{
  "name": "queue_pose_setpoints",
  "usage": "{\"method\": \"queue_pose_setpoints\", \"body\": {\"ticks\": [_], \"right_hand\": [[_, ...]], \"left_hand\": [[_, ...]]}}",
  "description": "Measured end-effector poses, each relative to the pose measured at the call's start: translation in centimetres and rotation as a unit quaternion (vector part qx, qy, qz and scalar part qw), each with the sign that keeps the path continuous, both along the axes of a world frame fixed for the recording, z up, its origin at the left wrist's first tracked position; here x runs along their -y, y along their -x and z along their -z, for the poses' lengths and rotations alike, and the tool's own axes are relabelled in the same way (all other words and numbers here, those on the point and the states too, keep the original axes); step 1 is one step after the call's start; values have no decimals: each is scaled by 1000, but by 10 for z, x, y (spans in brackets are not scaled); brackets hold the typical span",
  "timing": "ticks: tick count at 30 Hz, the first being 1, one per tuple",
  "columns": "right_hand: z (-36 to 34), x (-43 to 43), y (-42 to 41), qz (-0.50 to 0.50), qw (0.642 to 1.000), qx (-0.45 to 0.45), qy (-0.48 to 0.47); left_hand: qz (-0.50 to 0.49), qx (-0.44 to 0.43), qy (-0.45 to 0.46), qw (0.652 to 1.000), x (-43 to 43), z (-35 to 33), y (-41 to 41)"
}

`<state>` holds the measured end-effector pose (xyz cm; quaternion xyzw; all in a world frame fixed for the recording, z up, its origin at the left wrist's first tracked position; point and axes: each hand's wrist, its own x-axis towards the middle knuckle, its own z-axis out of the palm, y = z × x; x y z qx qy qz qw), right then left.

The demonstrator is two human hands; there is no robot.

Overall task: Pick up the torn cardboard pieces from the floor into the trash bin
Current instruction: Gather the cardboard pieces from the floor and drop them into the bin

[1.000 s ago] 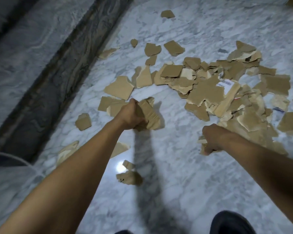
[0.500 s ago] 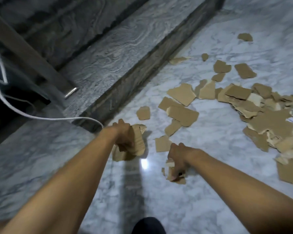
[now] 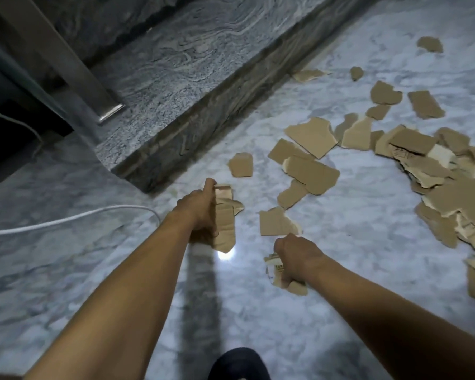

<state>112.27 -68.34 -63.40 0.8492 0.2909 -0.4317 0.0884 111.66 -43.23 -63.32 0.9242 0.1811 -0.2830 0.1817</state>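
The left hand (image 3: 199, 212) curls round a stack of torn cardboard strips (image 3: 225, 226), which stick out past its fingers toward 3 o'clock. The right hand (image 3: 299, 253) clenches a smaller wad (image 3: 277, 272) (jutting out at its 8 o'clock side). Loose cardboard pieces (image 3: 310, 138) litter the marble floor (image 3: 354, 229) from 12 to 3 o'clock.

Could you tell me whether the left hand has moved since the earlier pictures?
Yes. The left hand, gripping cardboard, has moved left, past the small loose piece toward the corner of the stone step.
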Motion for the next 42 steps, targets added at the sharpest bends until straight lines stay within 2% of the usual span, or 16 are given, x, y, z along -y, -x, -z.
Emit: {"method": "queue_pose_setpoints", "body": {"ticks": [4, 7, 13, 17, 20, 24, 27, 30, 35, 39, 42], "right_hand": [[-10, 2, 5, -61, 997, 56, -8], [-15, 9, 15, -109, 987, 106, -47], [-9, 21, 7, 7, 996, -9, -85], [-18, 18, -24, 49, 992, -40, -113], [-25, 10, -65, 78, 980, -2, -181], [-20, -1, -80, 41, 981, 35, -187], [-5, -4, -64, -13, 982, 104, -156], [9, -7, -58, 4, 979, 137, -152], [6, -15, -60, 12, 990, 122, -73], [1, -2, -60, 25, 990, 75, -120], [-14, 27, -70, 44, 989, -6, -142]], "left_hand": [[32, -34, -12, 999, -2, -4, -5], [15, -19, 23, 999, -4, -7, -12], [-11, 61, 65, 996, -1, -34, -49], [43, 8, 28, 999, -4, -49, -81], [111, -51, -23, 992, 1, -50, -104], [169, -26, -52, 984, 18, -24, -122], [157, -13, -36, 987, 24, -7, -122], [136, 23, -27, 990, 25, 2, -122], [101, 12, -20, 995, 26, 8, -126], [113, 10, -17, 993, 25, 6, -124], [123, 13, 0, 992, 25, -3, -122]]}}
